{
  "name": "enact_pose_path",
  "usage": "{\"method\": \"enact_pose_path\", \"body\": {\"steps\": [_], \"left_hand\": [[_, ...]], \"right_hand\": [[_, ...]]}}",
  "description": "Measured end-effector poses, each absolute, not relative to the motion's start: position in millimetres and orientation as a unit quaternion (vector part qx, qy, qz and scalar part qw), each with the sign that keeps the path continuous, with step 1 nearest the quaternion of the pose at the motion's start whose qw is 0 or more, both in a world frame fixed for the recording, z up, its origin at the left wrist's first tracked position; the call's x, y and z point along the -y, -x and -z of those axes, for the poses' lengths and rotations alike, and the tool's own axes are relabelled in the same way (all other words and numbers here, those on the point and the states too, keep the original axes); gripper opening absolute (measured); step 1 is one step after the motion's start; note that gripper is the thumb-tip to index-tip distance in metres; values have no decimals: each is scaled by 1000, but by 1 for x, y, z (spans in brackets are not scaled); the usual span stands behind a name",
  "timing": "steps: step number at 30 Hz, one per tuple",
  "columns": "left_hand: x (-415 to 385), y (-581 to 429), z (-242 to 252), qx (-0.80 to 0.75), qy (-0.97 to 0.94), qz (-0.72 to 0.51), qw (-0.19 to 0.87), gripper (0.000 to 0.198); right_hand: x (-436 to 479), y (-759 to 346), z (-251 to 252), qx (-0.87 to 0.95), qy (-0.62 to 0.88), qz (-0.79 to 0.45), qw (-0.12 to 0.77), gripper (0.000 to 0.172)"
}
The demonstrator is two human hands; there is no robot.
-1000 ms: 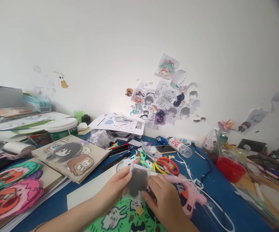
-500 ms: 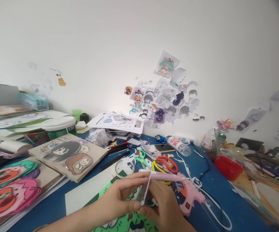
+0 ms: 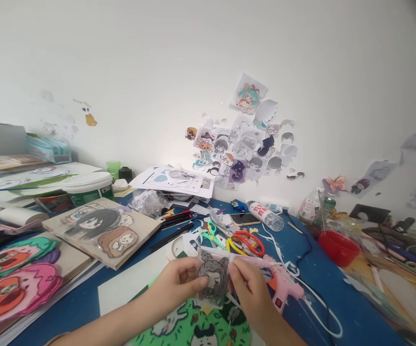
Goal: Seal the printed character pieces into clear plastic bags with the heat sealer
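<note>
My left hand pinches a grey cartoon-head cutout with a glossy clear layer, thumb in front and fingers behind. The cutout stands upright, its drawn face toward me. My right hand closes thumb and fingers at its upper right edge, where a bit of white shows; exactly what those fingertips grip is partly hidden. Below both hands lies a green sheet with drawn cartoon figures. A pink hot glue gun rests just beyond my right hand.
Scissors with red handles lie behind the hands, near a phone and a plastic bottle. A board with cartoon cutouts is at left. A red bowl stands right; a white cord loops by the glue gun.
The cutout has turned from edge-on to face me. My hands have moved apart, the right one shifting rightward to the cutout's edge.
</note>
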State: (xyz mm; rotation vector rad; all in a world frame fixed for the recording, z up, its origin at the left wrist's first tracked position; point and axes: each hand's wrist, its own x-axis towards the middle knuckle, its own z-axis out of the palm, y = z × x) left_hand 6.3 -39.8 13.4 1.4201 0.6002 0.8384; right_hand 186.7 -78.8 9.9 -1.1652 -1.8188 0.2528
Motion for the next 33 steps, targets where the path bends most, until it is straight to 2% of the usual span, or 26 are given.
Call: {"method": "enact_pose_path", "body": {"steps": [3, 6, 9, 10, 15, 19, 23, 25, 29, 33], "left_hand": [[39, -6, -15, -317, -626, -372, 608, 26], [38, -5, -24, -364, -605, -416, 574, 27], [36, -2, -32, -389, -571, -459, 559, 27], [36, -1, -33, -394, -558, -473, 557, 28], [35, 2, -31, -404, -512, -513, 558, 42], [34, 2, -31, -398, -515, -511, 562, 43], [35, 2, -33, -391, -513, -513, 567, 47], [35, 2, -34, -388, -506, -521, 567, 50], [36, 2, -33, -386, -499, -529, 567, 51], [38, 0, -31, -388, -513, -514, 568, 44]], "right_hand": [[72, -199, -13, 746, 483, -65, 454, 37], [59, -220, -12, 765, 511, 8, 391, 31], [45, -239, -7, 783, 548, 70, 287, 54], [42, -243, -5, 785, 559, 76, 255, 56], [42, -238, -4, 781, 592, 64, 190, 38], [47, -227, -5, 781, 598, 45, 175, 36], [47, -227, -5, 775, 604, 24, 184, 22], [45, -232, -5, 753, 617, 4, 226, 21], [45, -240, -11, 699, 609, -130, 353, 34], [56, -230, -20, 669, 523, -319, 421, 46]]}}
